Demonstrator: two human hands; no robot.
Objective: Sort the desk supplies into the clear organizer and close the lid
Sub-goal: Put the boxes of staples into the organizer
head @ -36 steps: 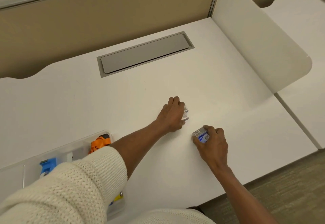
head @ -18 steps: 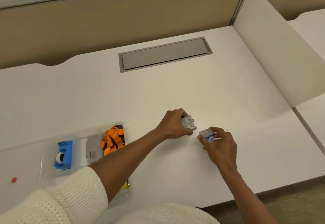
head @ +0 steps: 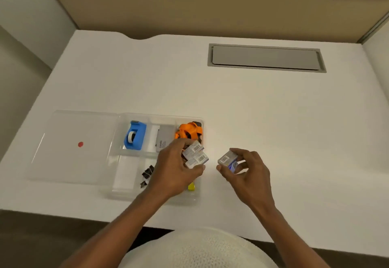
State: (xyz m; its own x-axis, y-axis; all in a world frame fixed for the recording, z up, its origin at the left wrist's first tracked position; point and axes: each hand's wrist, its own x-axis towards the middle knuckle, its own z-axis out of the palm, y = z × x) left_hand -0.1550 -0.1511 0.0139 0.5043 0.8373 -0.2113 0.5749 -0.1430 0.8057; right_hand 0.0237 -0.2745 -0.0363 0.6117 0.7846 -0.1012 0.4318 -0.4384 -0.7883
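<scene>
The left hand (head: 176, 170) grips two small barcoded boxes (head: 194, 156), stacked, over the right edge of the clear organizer (head: 164, 118). The right hand (head: 248, 173) pinches a third box (head: 226, 159) just beside it, above the desk (head: 273, 120). Already sorted are one blue tape dispenser (head: 135, 136), one grey case (head: 163, 139), one orange item (head: 189, 132), a cluster of black binder clips (head: 147, 174) too small to count, and one half-hidden yellow item (head: 191, 186). As I judge it, three boxes remain to place, and the lid (head: 63, 154), lying open at left, remains to be closed.
</scene>
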